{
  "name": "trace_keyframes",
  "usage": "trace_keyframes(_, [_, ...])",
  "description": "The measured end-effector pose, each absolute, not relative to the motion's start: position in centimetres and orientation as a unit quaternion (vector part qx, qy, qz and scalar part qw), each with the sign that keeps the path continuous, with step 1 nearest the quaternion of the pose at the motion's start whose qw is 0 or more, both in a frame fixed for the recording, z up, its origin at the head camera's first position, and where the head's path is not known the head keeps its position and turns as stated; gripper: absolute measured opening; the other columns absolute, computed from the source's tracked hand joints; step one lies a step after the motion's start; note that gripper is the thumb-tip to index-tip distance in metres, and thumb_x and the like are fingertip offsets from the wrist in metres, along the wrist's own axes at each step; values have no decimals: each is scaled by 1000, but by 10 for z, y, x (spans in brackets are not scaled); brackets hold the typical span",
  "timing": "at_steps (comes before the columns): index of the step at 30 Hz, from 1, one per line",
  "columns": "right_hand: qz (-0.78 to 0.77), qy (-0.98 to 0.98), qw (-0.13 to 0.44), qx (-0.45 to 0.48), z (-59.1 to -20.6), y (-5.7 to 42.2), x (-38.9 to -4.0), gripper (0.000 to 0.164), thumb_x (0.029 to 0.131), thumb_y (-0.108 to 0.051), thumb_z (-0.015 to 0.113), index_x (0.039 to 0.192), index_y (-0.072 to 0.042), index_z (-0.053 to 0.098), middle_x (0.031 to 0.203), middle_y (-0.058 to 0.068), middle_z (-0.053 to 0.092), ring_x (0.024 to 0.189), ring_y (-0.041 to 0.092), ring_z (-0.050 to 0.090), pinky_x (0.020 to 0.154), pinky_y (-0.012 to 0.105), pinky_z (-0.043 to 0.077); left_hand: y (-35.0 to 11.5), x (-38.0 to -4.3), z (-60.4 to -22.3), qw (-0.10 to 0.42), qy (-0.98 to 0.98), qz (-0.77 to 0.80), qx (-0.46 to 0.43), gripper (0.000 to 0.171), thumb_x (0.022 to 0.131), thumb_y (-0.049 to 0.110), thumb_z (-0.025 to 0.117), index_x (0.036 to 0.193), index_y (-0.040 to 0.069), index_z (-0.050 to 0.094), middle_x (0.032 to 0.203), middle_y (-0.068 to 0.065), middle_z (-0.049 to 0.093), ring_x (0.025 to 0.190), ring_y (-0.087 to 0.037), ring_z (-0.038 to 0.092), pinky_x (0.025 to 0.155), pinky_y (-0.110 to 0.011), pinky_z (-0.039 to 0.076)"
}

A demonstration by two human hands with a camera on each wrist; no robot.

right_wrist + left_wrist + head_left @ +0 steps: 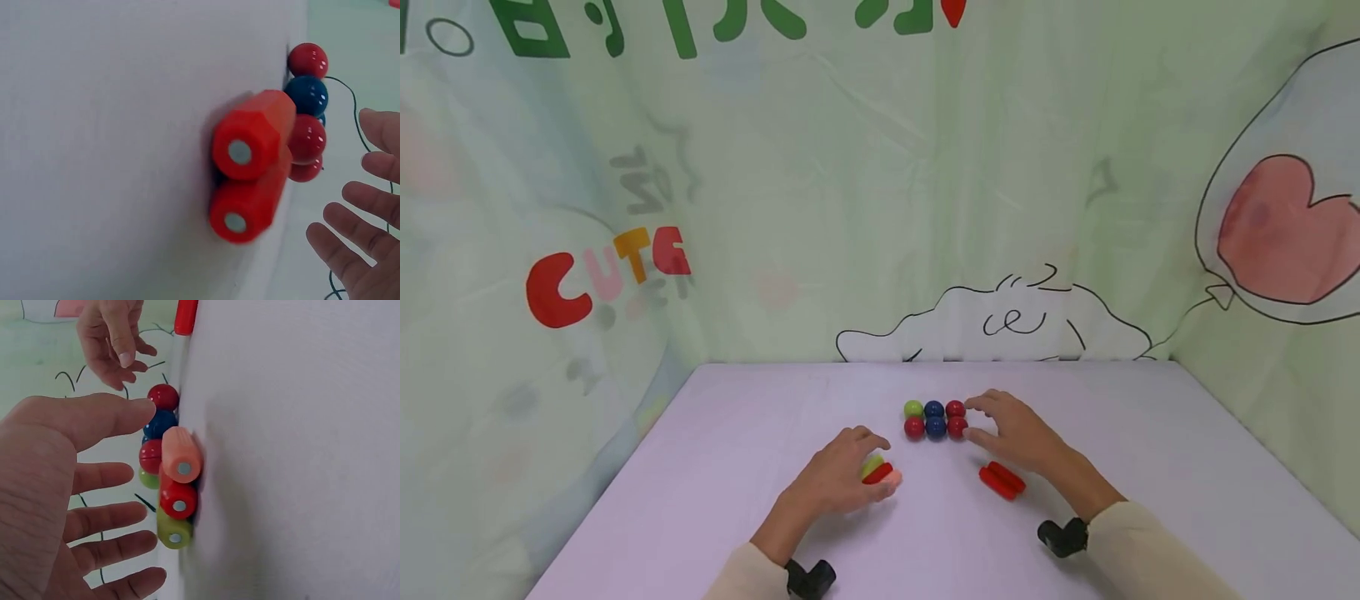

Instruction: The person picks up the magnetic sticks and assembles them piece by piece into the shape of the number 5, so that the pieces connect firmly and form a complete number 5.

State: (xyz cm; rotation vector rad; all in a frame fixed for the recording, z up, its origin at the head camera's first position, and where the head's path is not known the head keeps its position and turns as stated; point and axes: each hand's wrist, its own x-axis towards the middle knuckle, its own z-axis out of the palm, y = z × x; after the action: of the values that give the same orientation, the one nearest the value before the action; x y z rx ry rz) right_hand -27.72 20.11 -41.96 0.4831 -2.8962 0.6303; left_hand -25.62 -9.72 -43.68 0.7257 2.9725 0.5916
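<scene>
My left hand (842, 471) arches over three short rods lying side by side: a yellow-green rod (169, 526), a red rod (175, 495) and a salmon-pink rod (179, 447). Each rod shows a grey disc on its end. In the left wrist view its fingers are loosely extended beside the rods, not curled round any. Glossy balls stand in two rows of three; the back row has a green ball (913, 409), a blue ball (934, 409) and a red ball (955, 408). My right hand (1022, 429) is at their right end, fingers spread, thumb close to the front red ball (957, 428).
Two red rods (1002, 481) lie together on the pale table (760, 417), in front of the right hand. A printed cloth (775, 208) hangs behind the table. Both wrists carry black camera mounts (1063, 538).
</scene>
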Motion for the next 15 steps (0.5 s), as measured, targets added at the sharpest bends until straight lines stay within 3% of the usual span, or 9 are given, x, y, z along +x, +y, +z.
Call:
trace_keyframes(6, [193,-968,50,153,-425,190,-282,52,89,-25,78,137,-11,62,128,13,61,120,33,58,90,51,56,-96,-259,-449,45,953,206,218,61,85,52,74,139,28,60,139,-2,55,124,-21,51,101,-51,49])
trace_keyframes(15, [191,-968,42,155,-425,182,-290,45,90,-19,77,131,-9,66,117,9,63,111,27,59,92,48,56,-100,-261,-461,22,948,223,226,52,86,48,74,132,24,65,129,1,59,121,-20,52,101,-49,49])
